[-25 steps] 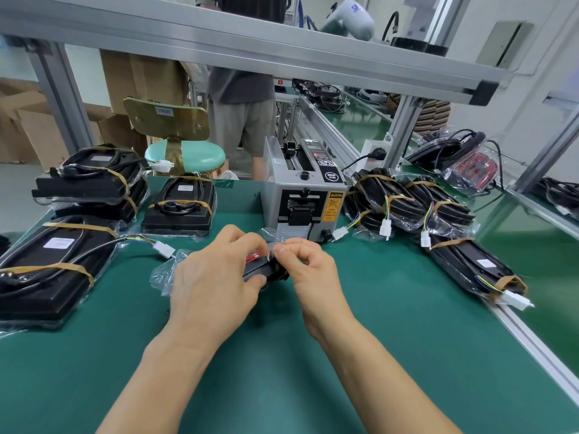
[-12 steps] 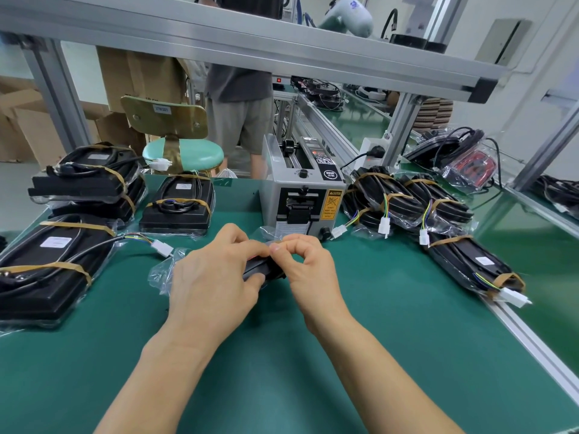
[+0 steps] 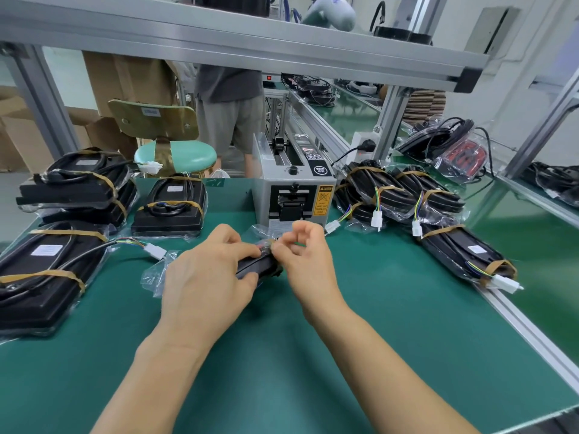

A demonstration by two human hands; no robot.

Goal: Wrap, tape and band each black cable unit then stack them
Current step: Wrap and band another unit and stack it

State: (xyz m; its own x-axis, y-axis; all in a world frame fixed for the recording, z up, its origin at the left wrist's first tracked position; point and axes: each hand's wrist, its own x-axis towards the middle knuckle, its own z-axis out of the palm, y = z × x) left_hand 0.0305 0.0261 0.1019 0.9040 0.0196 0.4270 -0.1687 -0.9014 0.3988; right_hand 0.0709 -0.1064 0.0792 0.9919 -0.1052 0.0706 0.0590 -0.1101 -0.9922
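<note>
While left hand (image 3: 206,277) grips glossy black unit (image 3: 260,266), right hand (image 3: 304,261) pinches crinkly wrap (image 3: 266,234).

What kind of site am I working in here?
Most likely a factory packing line: a green-matted bench, an automatic tape dispenser, and banded, bagged black cable units stacked at both sides.

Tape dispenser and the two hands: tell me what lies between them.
Head view: only crinkled clear plastic wrap lies between the tape dispenser and the hands, left hand and right hand; otherwise bare green mat.
</note>
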